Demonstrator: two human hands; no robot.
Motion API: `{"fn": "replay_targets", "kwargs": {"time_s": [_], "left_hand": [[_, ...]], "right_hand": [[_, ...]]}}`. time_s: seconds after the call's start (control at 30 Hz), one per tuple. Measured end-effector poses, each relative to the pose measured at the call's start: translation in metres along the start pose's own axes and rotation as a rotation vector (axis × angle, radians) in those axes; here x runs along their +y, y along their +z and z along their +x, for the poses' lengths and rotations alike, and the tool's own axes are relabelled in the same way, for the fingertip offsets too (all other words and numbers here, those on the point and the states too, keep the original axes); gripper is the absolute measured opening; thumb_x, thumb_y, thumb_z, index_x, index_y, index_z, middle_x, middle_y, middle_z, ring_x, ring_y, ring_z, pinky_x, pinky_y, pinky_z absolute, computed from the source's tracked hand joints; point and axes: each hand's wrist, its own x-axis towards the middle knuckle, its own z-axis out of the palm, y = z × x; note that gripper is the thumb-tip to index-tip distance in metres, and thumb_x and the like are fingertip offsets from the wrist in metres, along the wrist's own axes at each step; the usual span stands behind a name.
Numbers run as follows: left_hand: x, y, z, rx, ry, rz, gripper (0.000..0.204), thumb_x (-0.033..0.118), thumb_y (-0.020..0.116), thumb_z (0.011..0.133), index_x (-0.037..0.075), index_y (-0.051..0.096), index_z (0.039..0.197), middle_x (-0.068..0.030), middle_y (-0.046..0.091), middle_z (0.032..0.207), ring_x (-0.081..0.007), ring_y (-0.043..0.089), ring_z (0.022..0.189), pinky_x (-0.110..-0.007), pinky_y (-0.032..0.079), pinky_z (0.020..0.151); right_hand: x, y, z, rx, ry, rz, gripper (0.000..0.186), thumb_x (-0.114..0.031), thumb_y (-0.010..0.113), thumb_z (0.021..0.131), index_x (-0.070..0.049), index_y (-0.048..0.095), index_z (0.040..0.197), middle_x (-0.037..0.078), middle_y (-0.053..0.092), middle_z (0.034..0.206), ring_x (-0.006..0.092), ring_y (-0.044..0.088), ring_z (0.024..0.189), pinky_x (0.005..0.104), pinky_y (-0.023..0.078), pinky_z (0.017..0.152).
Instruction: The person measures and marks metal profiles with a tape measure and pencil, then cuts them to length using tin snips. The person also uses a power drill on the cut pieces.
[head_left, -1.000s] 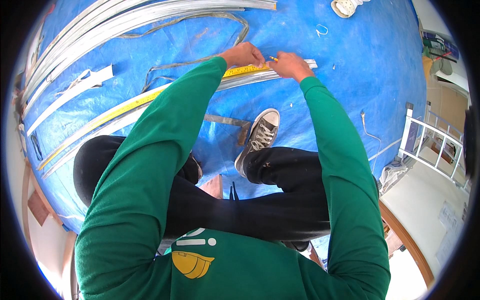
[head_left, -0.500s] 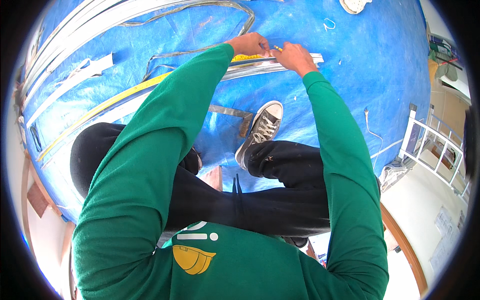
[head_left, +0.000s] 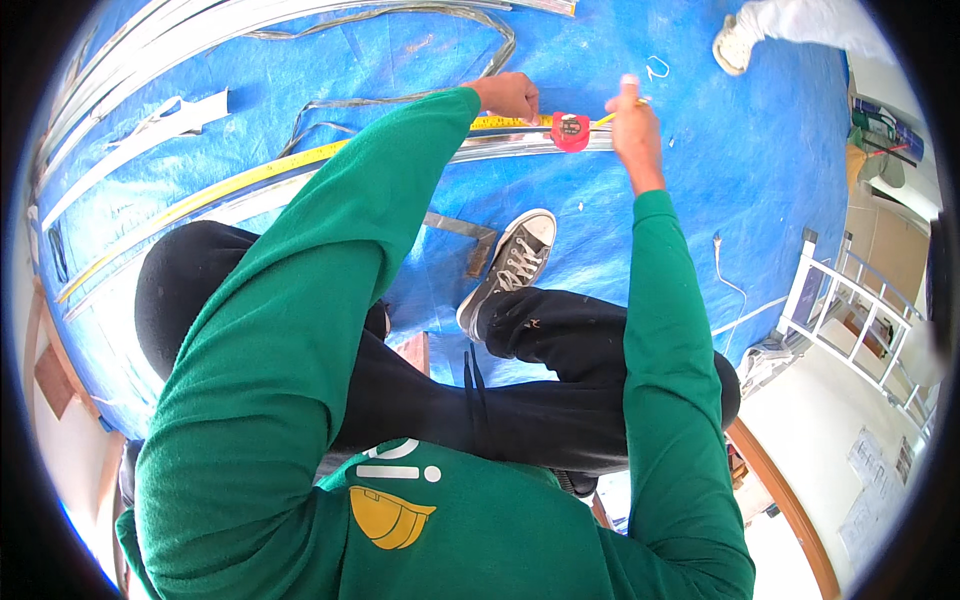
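Shifted farther right now, my right hand (head_left: 637,130) grips a yellow pencil (head_left: 604,121); the red tape measure (head_left: 571,132) lies over metal strips (head_left: 495,148) between my hands. Whether my curled left hand (head_left: 512,97) pinches its blade (head_left: 490,123), I cannot tell.

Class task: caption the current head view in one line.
Left hand at a yellow measuring tape with a red case, right hand holding a yellow pencil, over blue sheeting.
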Motion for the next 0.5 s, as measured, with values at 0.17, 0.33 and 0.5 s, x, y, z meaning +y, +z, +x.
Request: {"fn": "replay_targets", "kwargs": {"time_s": [0.17,0.33,0.5], "left_hand": [[0.001,-0.005,0.003,-0.067,-0.034,-0.019,0.034,0.037,0.091,0.088,0.010,0.084,0.107,-0.0077,0.080,0.099,-0.0226,0.075,0.093,-0.042,0.061,0.071],[-0.003,-0.004,0.004,-0.049,-0.020,-0.089,0.032,0.036,0.089,0.088,0.012,0.083,0.108,-0.0056,0.079,0.095,-0.0200,0.073,0.087,-0.040,0.061,0.069],[-0.007,0.000,0.008,-0.042,-0.027,-0.117,0.028,0.034,0.088,0.086,0.013,0.083,0.105,-0.0048,0.077,0.089,-0.0193,0.070,0.075,-0.040,0.056,0.062]], "right_hand": [[-0.002,-0.010,-0.031,-0.091,0.063,0.564,0.055,-0.052,0.057,0.114,-0.004,0.078,0.097,0.004,0.070,0.074,0.0124,0.065,0.065,0.0291,0.052,0.062],[-0.010,0.054,-0.076,-0.276,-0.145,0.689,0.029,-0.032,0.072,0.109,-0.003,0.078,0.110,0.006,0.077,0.096,0.0106,0.071,0.083,0.0279,0.056,0.075],[0.000,0.092,-0.090,-0.322,-0.115,0.646,0.015,-0.012,0.076,0.104,-0.004,0.073,0.116,0.007,0.077,0.108,0.0131,0.073,0.113,0.0276,0.055,0.089]]}}
